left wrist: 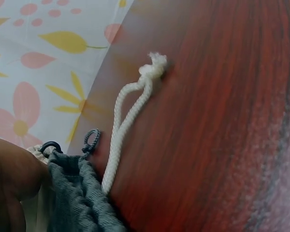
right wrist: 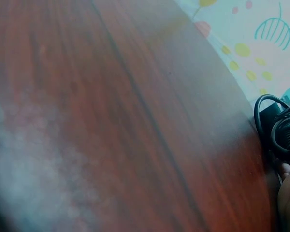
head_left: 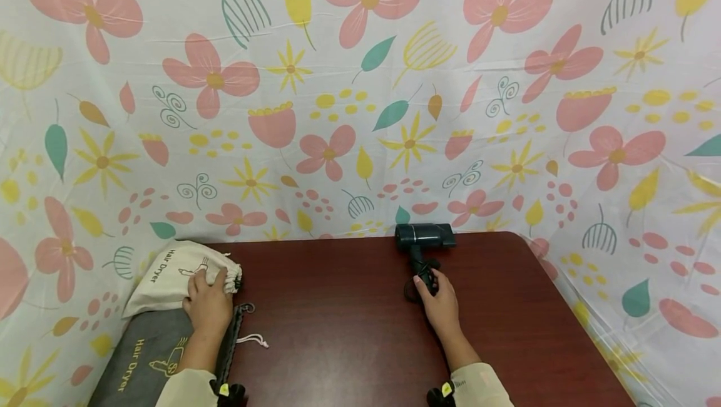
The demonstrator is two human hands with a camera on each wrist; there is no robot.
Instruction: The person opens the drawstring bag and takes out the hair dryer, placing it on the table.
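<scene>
Hair dryer [head_left: 424, 236] held by handle [head_left: 417, 259] in right grip [head_left: 442, 303], barrel beyond.

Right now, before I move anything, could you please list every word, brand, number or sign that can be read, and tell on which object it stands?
"Hair Dryer": dark print on the cream bag, running sideways.
"Hair Dryer": gold print on the grey bag, also sideways.
Hair dryer: no readable text.
Right cuff: small dark marks, too small to read.
Both wrist views: no readable words or numbers.
</scene>
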